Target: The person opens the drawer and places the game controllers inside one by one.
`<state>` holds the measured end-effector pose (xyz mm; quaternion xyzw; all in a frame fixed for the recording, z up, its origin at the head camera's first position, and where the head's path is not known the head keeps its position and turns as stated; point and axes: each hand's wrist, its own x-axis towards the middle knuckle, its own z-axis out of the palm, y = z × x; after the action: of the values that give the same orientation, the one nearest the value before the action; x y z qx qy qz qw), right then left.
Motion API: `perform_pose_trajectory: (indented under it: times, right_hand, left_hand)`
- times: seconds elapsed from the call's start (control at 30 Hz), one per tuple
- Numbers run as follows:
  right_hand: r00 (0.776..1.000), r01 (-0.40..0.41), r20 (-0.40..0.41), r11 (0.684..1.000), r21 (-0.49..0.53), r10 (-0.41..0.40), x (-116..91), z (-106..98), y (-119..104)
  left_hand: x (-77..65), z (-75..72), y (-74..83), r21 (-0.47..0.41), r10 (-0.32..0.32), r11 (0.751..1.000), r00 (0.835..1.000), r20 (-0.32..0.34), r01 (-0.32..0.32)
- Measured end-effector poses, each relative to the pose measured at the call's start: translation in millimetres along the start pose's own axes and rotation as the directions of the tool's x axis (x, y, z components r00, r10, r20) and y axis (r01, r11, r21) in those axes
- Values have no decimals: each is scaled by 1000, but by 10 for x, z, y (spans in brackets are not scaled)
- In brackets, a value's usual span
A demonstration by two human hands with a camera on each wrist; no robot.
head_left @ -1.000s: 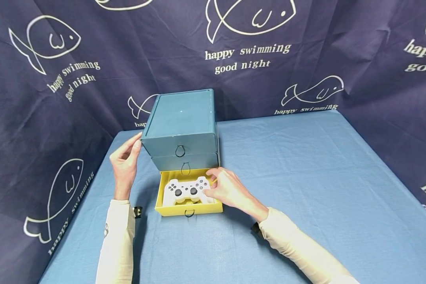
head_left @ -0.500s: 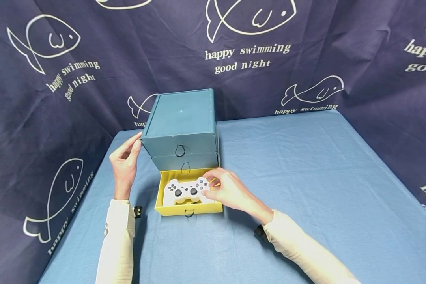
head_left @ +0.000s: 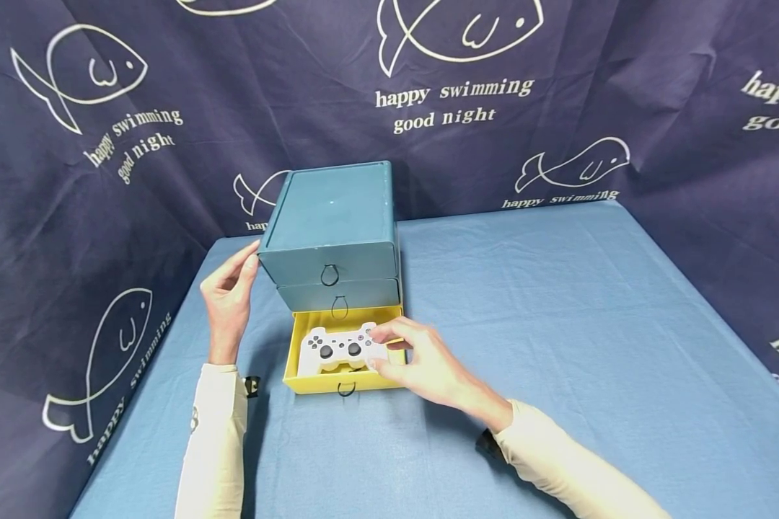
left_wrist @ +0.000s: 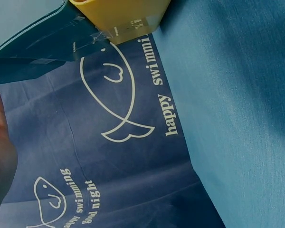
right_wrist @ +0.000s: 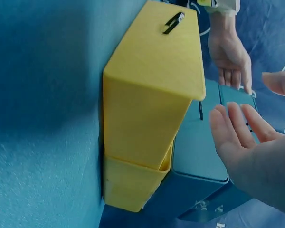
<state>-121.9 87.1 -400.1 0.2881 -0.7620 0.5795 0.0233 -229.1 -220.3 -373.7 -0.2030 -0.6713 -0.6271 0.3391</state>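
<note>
In the head view a white game controller with two black thumbsticks lies in a pulled-out yellow drawer. The drawer extends from the bottom of a teal drawer cabinet. Over the controller's right grip is my right hand, its fingers loosely bent and spread, thumb and fingertips overlapping the controller. In the right wrist view those fingers show apart with nothing between them. My left hand touches the cabinet's upper left front edge with its fingertips and thumb; its fingers look fairly straight in the right wrist view.
Two teal drawers with black loop pulls stand closed above the yellow one. A blue cloth covers the table. Dark blue fabric with fish drawings hangs behind and at both sides. Each wrist wears a small black device.
My right hand has drawn back slightly right and toward me, its fingers coming off the drawer's right rim. The controller, drawer and left hand have stayed in place.
</note>
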Motion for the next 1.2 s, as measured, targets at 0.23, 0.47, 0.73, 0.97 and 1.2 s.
perform_pose_trajectory:
  times: [0.23,0.47,0.73,0.97,1.2]
  right_hand:
    - [986,157,-55,988,-14,-157,-134,106,-20]
    - [989,143,35,987,75,-146,-229,239,13]
    - [984,32,170,994,107,-50,-253,309,66]
    - [971,-80,234,991,106,53,-251,327,56]
    - [944,-171,302,979,115,129,-241,373,64]
  left_hand:
    - [6,-6,-24,0,3,1000,1000,1,-3]
    - [8,3,3,-23,5,1000,1000,-2,-5]
    - [2,10,14,-28,5,1000,1000,3,-4]
    - [5,5,-1,-37,-3,999,1000,2,3]
    - [11,3,-19,-48,-2,999,1000,-1,2]
